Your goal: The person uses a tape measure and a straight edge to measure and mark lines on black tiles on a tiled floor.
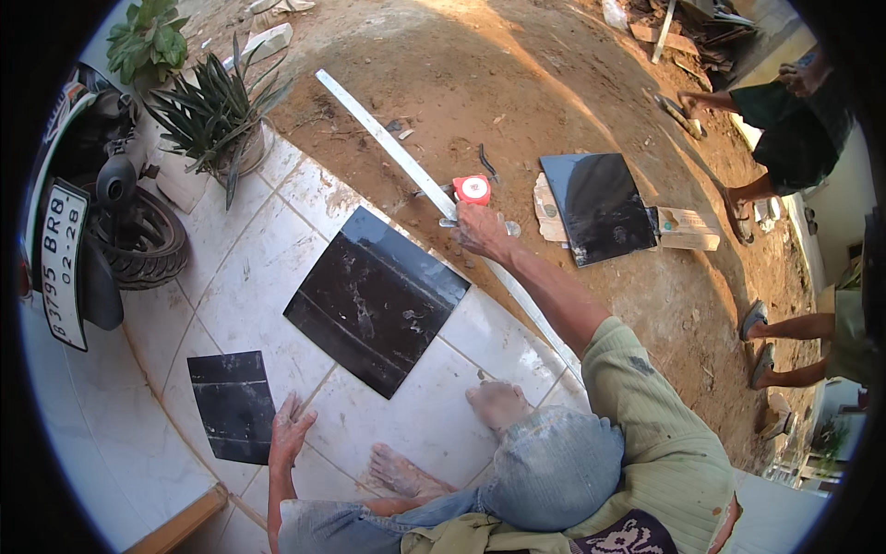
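On the white tiled floor (217, 282), I see the large black tile (377, 303). Left of it lies the smaller black tile (233, 406), my left hand (290, 429) open at the edge; beyond the large one, my right hand's (482, 229) curled fingers grip the red tape measure (473, 190).

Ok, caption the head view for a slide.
Right hand at a red tape measure, left hand beside a small black tile, a larger black tile lying on white floor tiles.
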A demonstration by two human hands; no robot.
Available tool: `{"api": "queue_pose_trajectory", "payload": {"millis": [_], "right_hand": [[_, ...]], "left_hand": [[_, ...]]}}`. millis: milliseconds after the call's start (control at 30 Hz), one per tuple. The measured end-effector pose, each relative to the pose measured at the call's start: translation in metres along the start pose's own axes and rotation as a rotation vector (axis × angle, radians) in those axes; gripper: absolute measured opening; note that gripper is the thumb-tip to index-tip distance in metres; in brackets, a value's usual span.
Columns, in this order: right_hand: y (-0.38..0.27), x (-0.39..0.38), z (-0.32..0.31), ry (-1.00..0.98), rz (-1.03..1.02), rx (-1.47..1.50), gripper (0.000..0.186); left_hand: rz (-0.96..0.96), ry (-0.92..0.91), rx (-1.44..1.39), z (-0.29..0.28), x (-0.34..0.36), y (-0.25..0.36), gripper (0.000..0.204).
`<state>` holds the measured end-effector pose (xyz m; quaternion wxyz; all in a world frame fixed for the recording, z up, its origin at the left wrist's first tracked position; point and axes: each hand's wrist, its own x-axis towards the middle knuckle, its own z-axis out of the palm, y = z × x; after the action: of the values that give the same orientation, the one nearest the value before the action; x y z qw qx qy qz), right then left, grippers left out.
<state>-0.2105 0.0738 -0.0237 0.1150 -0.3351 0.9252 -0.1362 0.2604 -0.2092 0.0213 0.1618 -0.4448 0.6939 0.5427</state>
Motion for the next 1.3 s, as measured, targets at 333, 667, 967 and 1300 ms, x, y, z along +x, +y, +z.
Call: {"api": "queue_pose_trajectory", "payload": {"millis": [333, 667, 967, 1300], "right_hand": [[0.002, 0.043, 0.049, 0.076, -0.142, -0.01, 0.033], [0.014, 0.025, 0.061, 0.182, -0.205, -0.058, 0.025], [-0.021, -0.099, 0.058, -0.023, -0.058, 0.087, 0.019], [-0.024, -0.103, 0.067, -0.091, 0.074, 0.126, 0.024]], "left_hand": [[-0.042, 0.011, -0.153, 0.032, -0.006, -0.038, 0.08], [0.003, 0.081, -0.163, 0.056, 0.032, 0.009, 0.077], [-0.14, 0.238, -0.418, 0.085, 0.045, 0.023, 0.075], [-0.187, 0.217, -0.508, 0.104, 0.068, 0.044, 0.077]]}}
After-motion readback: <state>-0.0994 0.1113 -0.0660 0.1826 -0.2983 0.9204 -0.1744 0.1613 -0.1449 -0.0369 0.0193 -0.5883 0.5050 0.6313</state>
